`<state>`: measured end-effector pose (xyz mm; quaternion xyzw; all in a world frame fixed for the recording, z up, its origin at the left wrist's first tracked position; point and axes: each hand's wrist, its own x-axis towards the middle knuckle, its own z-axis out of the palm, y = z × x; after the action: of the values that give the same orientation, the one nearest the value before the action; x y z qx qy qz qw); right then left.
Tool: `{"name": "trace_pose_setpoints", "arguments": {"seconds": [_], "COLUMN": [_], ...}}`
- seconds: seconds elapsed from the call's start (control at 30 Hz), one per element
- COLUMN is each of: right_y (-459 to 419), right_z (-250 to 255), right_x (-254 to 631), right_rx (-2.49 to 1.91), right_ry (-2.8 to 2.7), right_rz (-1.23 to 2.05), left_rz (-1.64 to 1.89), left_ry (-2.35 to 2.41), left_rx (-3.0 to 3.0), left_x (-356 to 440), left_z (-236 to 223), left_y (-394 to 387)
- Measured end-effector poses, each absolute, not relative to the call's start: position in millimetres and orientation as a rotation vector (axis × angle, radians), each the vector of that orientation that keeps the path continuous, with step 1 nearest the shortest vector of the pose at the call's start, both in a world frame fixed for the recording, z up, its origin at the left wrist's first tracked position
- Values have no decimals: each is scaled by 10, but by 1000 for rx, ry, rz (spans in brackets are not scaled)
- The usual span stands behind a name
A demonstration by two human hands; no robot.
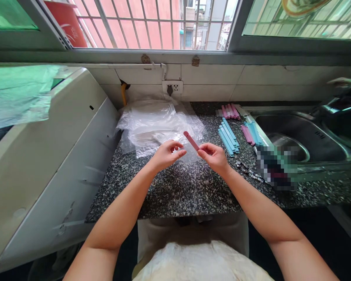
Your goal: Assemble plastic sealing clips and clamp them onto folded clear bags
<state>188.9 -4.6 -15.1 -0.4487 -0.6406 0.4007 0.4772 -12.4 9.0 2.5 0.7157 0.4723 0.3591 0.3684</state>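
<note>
My right hand (215, 157) pinches the lower end of a slim pink plastic strip (192, 141) that looks like a bag clip. The strip slants up to the left, and its far end is rounded. My left hand (168, 155) hovers just left of it, fingers curved and apart from the thumb, with nothing visible in the grasp. Beneath and between both hands lies a small clear plastic piece (189, 156). Beyond my hands spreads a loose pile of clear plastic bags (155, 121). To the right, several blue strips (228, 136) lie in a bundle on the speckled countertop (175, 195).
Pink strips (230, 111) lie farther back, with more pink (247, 134) and blue strips (254, 132) beside the metal sink (298, 117). A beaded chain (248, 171) and a blurred-out object (276, 168) sit at right. A tall pale appliance (61, 148) borders the left.
</note>
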Motion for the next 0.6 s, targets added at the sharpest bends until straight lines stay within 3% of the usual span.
{"name": "trace_pose_setpoints", "arguments": {"seconds": [0.4,0.6], "right_y": [-105,-105], "right_z": [-156,-148], "right_x": [1775,1793], "right_rx": [-1061,-1026], "right_ry": [-1695,-1719], "right_rz": [1055,1061], "left_rz": [1102,1377], "left_ry": [922,941], "left_rx": [1450,1136], "left_x": [-44,-28], "left_z": [39,38], "left_y": [30,37]}}
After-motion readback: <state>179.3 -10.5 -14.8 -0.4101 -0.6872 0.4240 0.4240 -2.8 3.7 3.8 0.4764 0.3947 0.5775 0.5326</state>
